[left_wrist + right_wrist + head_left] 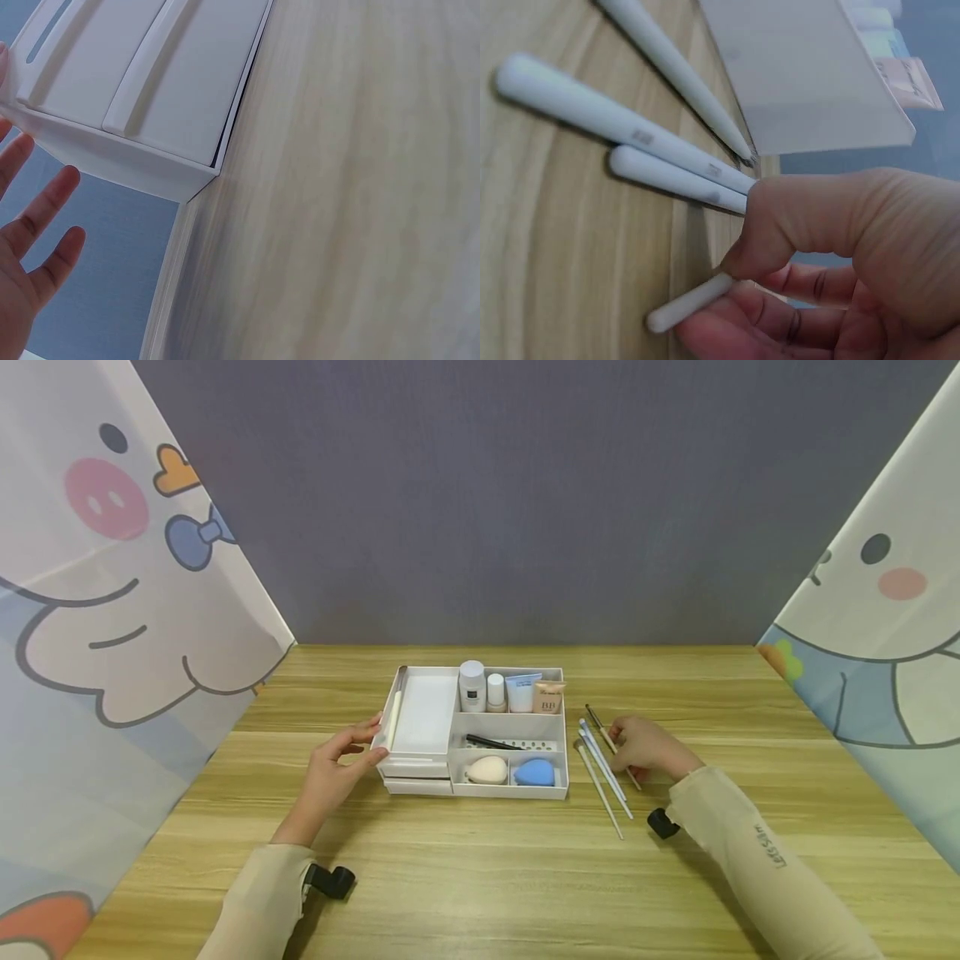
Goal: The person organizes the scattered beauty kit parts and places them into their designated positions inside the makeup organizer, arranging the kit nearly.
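Observation:
My left hand [337, 768] rests at the left side of a white cosmetics organizer [431, 710], thumb by its front corner; the left wrist view shows spread fingers [52, 199] beside the drawer fronts [180, 82]. On the right, my right hand [645, 747] pinches a thin makeup brush [690, 303] between thumb and fingers, its dark tip pointing away. Close beside it on the table lie two pale blue makeup brushes [606, 768] and a whitish one [600, 789]. Another makeup brush [394, 718] lies in the organizer's left top tray.
At the organizer's back stand a white bottle [472, 687], a smaller bottle [496, 693], a blue-white tube [521, 693] and a beige tube [548, 697]. Black pencils [491, 742] lie mid-section; a cream sponge [487, 770] and a blue sponge [535, 772] sit in front. A grey panel [525, 527] rises behind.

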`<state>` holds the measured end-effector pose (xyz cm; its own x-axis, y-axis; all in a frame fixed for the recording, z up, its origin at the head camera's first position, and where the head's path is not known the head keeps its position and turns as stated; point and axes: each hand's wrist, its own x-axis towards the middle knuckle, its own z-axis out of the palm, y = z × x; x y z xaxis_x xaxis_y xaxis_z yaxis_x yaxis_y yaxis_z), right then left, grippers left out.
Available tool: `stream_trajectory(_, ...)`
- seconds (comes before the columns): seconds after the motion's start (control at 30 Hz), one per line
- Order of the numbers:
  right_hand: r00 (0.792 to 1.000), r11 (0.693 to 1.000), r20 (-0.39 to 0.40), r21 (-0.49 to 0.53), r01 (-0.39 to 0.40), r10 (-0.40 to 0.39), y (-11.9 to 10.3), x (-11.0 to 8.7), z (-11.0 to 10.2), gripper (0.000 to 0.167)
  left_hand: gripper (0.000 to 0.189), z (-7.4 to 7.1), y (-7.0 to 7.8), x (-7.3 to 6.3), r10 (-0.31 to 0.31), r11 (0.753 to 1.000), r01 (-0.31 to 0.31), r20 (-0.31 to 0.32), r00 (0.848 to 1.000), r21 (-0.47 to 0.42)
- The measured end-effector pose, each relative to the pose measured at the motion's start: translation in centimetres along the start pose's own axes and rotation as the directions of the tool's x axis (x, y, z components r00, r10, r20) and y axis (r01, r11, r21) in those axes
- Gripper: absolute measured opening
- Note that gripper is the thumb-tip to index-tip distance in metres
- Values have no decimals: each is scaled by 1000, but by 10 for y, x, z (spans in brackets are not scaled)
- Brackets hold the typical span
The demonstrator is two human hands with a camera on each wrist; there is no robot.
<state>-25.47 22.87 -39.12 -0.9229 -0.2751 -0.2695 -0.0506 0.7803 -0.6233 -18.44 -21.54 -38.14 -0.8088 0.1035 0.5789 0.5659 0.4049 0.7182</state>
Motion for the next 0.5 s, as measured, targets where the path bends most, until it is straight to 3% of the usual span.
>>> stream_trajectory(0.23, 999, 988, 27, 154, 14, -19, 9, -1, -4, 41, 28, -1, 0, 0, -2, 1000, 2, 8, 1000, 7)
stream_trajectory(0.5, 998, 948, 46, 317, 35, -52, 22, -5, -8, 49, 28, -1, 1, -1, -11, 1000, 11, 11, 1000, 1)
